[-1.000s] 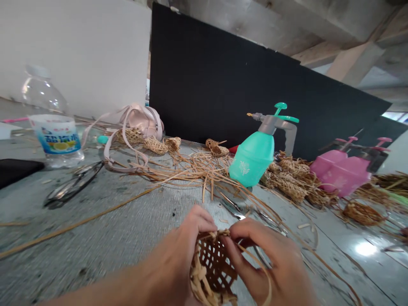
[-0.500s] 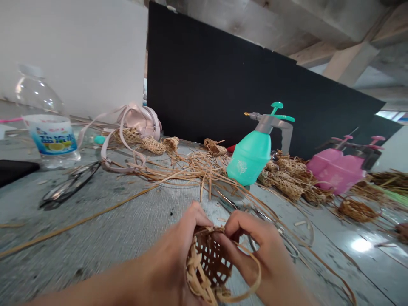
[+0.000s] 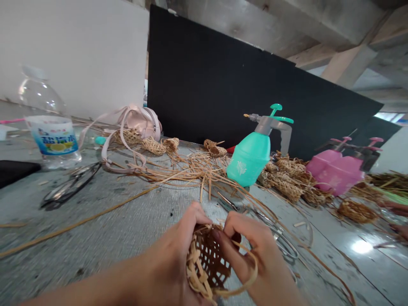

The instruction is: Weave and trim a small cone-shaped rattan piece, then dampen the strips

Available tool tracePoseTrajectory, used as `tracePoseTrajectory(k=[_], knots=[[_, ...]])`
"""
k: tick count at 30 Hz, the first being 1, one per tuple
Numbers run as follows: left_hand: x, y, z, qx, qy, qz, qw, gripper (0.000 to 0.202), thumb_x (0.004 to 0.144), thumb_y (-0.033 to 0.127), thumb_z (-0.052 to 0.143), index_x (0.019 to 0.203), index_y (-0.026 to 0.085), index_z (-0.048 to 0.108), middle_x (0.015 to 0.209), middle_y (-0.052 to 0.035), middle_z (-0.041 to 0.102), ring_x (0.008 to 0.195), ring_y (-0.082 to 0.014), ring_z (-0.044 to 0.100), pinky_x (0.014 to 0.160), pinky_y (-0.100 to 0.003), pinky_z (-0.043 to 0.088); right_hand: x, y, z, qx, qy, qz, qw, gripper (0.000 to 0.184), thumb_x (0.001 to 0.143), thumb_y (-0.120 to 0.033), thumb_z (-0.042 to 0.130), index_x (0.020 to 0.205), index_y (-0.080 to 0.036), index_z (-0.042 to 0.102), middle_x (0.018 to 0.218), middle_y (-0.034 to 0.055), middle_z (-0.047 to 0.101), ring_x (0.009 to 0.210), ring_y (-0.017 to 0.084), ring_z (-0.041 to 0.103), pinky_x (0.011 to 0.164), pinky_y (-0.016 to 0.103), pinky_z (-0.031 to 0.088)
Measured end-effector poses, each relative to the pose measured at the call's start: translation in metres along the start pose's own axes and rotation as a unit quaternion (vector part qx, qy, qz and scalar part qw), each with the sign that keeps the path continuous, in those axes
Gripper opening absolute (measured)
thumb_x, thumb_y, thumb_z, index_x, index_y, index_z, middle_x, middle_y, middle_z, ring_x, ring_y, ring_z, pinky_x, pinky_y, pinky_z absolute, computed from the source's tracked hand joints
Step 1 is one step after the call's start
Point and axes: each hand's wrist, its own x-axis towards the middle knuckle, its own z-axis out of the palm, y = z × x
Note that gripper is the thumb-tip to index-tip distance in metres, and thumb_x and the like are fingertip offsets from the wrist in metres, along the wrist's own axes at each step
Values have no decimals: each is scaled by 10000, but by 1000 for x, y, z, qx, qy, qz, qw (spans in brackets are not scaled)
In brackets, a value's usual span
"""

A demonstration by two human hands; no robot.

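Strip (image 3: pixel 245 282) swung lower since the earlier view, now looping under the right hand (image 3: pixel 251 255). Basket (image 3: pixel 205 263) sits between both hands, pinched at the rim by each; long axis runs toward the wearer, left hand (image 3: pixel 168 255) opposite the strip.

The basket (image 3: pixel 204 265) is partly hidden by the left hand (image 3: pixel 178 244) and right hand (image 3: pixel 255 265); both arms are cut off by the lower edge. Another person's fingers (image 3: pixel 395 208) are cut off at the right edge. The black object (image 3: pixel 15 172) at the left edge is also cut off; its kind cannot be told.
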Motion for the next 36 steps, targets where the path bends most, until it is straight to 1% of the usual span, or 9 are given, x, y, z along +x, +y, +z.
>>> tracePoseTrajectory(k=[3,6,10,13,16,22,27,33,36], knots=[[5,7,-4,-96,-44,-56,993,505,632,103,633,970,248,287,802,57,453,641,-83,459,522,-176,358,2,4,-2,-11,-21,12,1000,296,821,-287,446,546,-196,385,509,-44,438,463,83,398,434,208,294],[9,7,-8,-165,-15,-130,978,482,646,109,646,1010,225,352,850,38,508,684,-79,493,581,-182,401,7,7,-19,-26,-40,32,998,177,764,-335,591,646,-207,559,536,-47,512,481,99,447,446,218,331],[10,-2,-13,-167,-4,-176,970,659,625,146,682,1195,244,365,983,-16,557,791,-141,564,651,-252,459,14,-4,-46,-19,-21,-30,999,124,760,-316,641,877,-280,621,793,-34,623,748,132,567,680,263,437],[9,-6,-18,-160,-4,-161,974,822,601,145,706,1284,275,266,1157,-56,531,1010,-218,552,849,-377,450,24,-17,-55,-19,-44,-57,997,138,782,-239,621,903,-304,621,764,-51,623,726,118,574,670,248,445],[9,-5,-22,-123,2,-146,981,854,581,149,719,1286,258,252,1223,-81,499,1167,-265,456,976,-454,360,40,-24,-55,-26,-48,-29,998,116,751,-203,621,848,-267,623,694,-47,604,632,110,543,570,224,437],[10,-1,-20,-84,-6,-116,990,707,587,118,654,1213,229,344,1183,-71,529,1133,-265,479,921,-423,418,54,-23,-52,-12,-102,-9,995,52,759,-236,618,732,-234,663,670,-33,633,607,112,527,531,228,424],[8,-1,-17,-18,-5,-95,995,638,592,148,644,1174,238,399,1084,-17,562,1061,-259,509,888,-386,427,50,-27,-49,-19,-110,-3,994,86,759,-210,627,715,-252,687,695,-39,653,663,122,547,570,239,431],[9,4,-17,-27,-13,-106,994,614,606,170,636,1171,211,400,1087,-45,553,1029,-241,518,894,-382,423,47,-32,-49,-42,-103,-7,994,102,750,-186,617,714,-258,681,655,-60,622,590,92,493,528,215,406],[9,4,-15,-36,-19,-108,993,583,608,178,627,1144,216,402,1019,-35,560,948,-223,541,811,-356,460,44,-34,-48,-50,-99,-17,994,114,743,-163,595,708,-246,665,660,-60,621,591,90,504,527,212,409]])
